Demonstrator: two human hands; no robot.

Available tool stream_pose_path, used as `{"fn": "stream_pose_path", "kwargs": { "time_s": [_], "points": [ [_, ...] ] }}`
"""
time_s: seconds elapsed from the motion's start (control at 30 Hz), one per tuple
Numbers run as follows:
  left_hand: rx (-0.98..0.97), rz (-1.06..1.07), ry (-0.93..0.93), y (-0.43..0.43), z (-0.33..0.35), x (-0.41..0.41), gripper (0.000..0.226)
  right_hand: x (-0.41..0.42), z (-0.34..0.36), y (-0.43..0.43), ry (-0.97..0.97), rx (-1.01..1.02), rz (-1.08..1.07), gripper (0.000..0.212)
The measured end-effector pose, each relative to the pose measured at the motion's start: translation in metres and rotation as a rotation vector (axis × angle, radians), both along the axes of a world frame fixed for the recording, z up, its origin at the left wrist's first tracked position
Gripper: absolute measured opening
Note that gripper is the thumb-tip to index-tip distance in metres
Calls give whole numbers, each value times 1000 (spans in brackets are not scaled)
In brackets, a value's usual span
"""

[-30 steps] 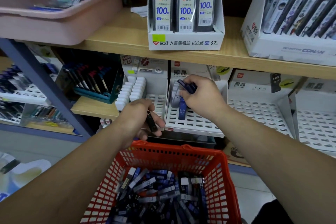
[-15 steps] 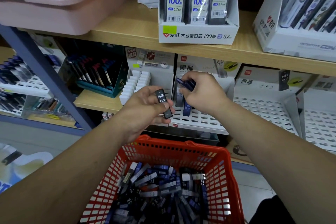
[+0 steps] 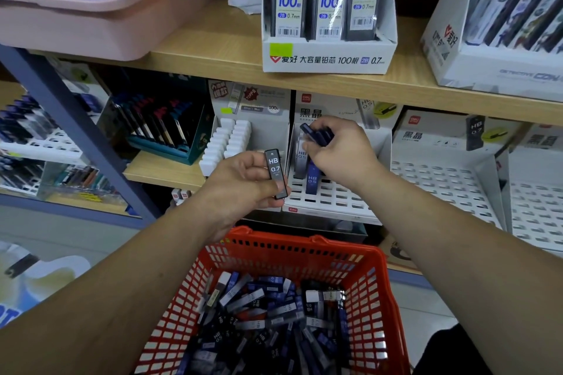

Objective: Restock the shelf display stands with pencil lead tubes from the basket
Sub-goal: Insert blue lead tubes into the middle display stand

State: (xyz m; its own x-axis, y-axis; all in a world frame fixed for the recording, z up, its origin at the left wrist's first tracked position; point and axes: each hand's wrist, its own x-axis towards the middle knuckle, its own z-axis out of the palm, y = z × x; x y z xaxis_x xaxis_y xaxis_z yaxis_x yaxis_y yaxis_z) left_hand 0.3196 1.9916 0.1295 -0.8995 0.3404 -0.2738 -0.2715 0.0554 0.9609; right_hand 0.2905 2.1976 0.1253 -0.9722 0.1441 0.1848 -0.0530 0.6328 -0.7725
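Note:
My left hand (image 3: 240,183) holds a black lead tube (image 3: 276,173) labelled HB 0.7 upright in front of the lower shelf. My right hand (image 3: 341,152) grips a small bunch of dark blue lead tubes (image 3: 316,132) over the white slotted display stand (image 3: 332,195). In that stand, a blue HB 0.5 tube (image 3: 312,178) and a clear one beside it stand upright. Below my arms, the red plastic basket (image 3: 304,248) holds several loose blue and black tubes (image 3: 268,313).
To the right stand two more white slotted stands (image 3: 447,183), with no tubes showing in them. A stand with white caps (image 3: 225,146) sits to the left. On the upper wooden shelf (image 3: 213,49) are a 0.7 mm lead box (image 3: 329,39), a pink tub (image 3: 100,15) and a pen box (image 3: 499,39).
My left hand rose from the basket rim and turned the black tube upright so its HB 0.7 label faces me. My right hand stayed at the stand with its blue tubes.

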Motion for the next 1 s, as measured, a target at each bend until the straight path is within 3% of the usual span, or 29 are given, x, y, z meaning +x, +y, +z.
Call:
{"fn": "stream_pose_path", "kwargs": {
  "time_s": [0.2,0.47,0.67,0.83,1.0],
  "points": [
    [-7,0,0,0,0,-1,33,0,-3,3,-19,41,31,21],
    [-47,-4,34,2,2,3,35,-2,2,-8,-21,330,114,12],
    [-101,33,107,13,14,12,37,21,34,6,-1,-35,81,7],
    [-97,14,131,42,22,28,30,58,47,26,-200,-390,123,10],
    [-47,38,164,94,27,45,24,83,59,72,-196,-479,107,11]
  ]
}}
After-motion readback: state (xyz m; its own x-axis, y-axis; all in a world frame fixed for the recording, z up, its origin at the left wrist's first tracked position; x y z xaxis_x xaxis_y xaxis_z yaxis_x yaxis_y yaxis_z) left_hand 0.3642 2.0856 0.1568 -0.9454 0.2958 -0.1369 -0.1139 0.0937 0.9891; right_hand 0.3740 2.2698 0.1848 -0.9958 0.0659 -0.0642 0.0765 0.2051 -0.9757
